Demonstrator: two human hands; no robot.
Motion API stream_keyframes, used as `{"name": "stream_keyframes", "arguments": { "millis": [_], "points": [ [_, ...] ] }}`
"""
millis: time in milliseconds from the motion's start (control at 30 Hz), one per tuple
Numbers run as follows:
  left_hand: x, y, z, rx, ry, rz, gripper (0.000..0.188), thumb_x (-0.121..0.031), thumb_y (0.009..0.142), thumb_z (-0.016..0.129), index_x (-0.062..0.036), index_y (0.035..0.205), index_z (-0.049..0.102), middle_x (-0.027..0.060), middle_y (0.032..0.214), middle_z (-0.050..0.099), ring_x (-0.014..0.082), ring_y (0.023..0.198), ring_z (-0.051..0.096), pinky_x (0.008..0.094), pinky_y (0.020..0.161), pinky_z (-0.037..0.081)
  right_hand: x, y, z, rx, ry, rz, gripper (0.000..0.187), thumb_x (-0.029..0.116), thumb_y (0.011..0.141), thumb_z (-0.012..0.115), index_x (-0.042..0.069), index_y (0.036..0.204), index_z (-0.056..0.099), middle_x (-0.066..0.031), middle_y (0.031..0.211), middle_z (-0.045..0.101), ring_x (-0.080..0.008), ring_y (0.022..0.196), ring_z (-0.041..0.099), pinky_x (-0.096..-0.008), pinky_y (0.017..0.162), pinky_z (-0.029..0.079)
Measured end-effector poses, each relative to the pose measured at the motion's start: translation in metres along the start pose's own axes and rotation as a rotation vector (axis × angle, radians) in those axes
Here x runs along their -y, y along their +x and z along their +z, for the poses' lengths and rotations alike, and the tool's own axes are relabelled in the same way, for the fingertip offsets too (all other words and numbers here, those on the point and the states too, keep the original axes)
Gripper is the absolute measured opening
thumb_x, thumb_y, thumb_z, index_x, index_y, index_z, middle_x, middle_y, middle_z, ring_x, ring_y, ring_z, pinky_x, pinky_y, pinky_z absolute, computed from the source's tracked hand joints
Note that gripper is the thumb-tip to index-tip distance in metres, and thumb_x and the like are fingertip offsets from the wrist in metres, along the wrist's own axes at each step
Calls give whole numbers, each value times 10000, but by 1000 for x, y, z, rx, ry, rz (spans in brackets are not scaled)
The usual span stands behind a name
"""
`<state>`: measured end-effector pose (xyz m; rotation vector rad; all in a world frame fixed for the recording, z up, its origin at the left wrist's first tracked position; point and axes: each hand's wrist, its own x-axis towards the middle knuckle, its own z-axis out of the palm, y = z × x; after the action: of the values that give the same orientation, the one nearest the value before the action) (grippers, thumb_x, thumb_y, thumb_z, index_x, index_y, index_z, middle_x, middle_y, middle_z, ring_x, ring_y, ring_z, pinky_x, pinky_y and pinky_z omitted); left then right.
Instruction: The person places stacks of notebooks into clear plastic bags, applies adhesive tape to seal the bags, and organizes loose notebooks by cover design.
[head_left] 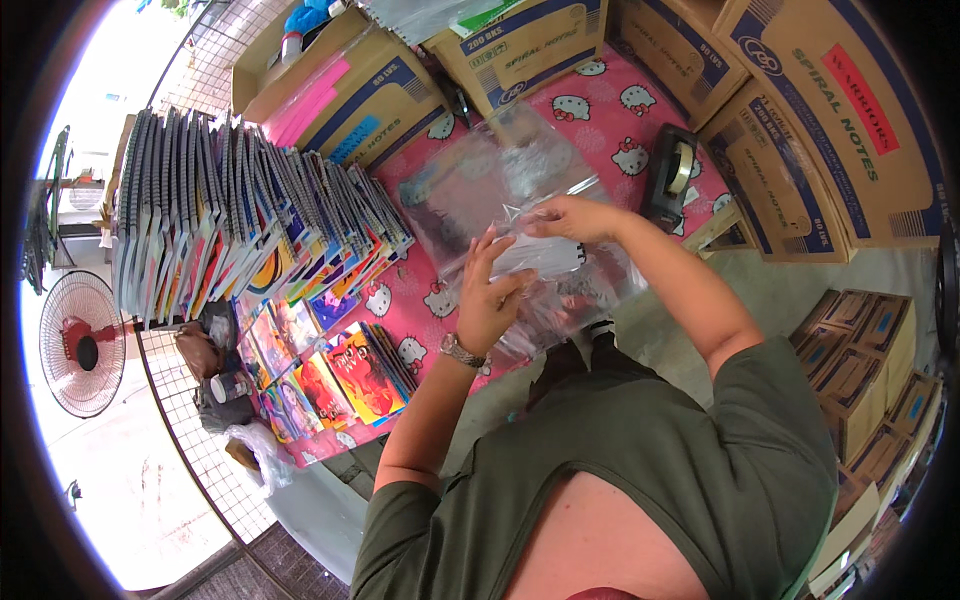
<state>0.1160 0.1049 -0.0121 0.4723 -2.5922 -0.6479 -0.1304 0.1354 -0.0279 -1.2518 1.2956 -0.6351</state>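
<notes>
The white, flat, partly hidden bundle (547, 262) lies between the two hands, over the clear, glossy plastic wrapping (440, 205) at the near side of the pink, cartoon-printed table cover (603, 130); whether it is inside the plastic or only on top, I cannot tell. The bare left hand (487, 305) has its fingers spread and bent at the bundle's left side, though how firmly they press is not clear. The bare right hand (580, 220) curls thumb and fingers together at the far edge, seemingly pinching a fold of plastic. To handle this well, the left palm should act as a steady stop while the right fingertips pick up a single layer, since thin film probably clings and doubles up. Smoothing from the middle outward, rather than tugging at one corner, should keep creases out and the edges square. The elbow side needs care too: the black, heavy-looking tape dispenser (662, 178) stands just beyond the right forearm, and a wide sweep there could knock it.
</notes>
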Motion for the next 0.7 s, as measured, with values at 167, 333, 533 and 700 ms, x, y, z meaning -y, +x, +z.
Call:
{"name": "stream_keyframes", "arguments": {
  "millis": [167,333,533,700],
  "points": [
    [5,0,-7,-250,-448,-188,463,-252,766,760,-109,1192,646,155,1420,424,338,1397,287,465,1136,218,9,-5,0,111,-129,-249,534,415,897,631,51,1284,575,-137,1251,608,-251,1170,561,-355,1002,420],
    [19,-8,-7,43,-57,-193,735,-218,630,833,-136,1302,548,127,1410,461,326,1404,296,484,1150,194,26,-52,25,-131,-741,-700,531,362,813,686,29,1219,603,-144,1247,598,-306,1170,562,-399,1008,440],
    [28,-6,19,-75,-205,-220,397,-73,600,819,-114,978,706,91,1339,533,302,1389,339,471,1137,243,17,-59,72,-521,-913,-541,425,189,757,680,17,1138,600,-142,1082,637,-312,1006,607,-405,853,502],
    [28,-5,26,-233,-400,-353,252,-56,623,817,-65,853,712,129,1282,549,349,1365,350,460,1108,287,36,-42,74,-561,-578,-95,473,149,814,626,-13,1244,512,-182,847,662,-362,764,635,-468,722,510]
  ]
}}
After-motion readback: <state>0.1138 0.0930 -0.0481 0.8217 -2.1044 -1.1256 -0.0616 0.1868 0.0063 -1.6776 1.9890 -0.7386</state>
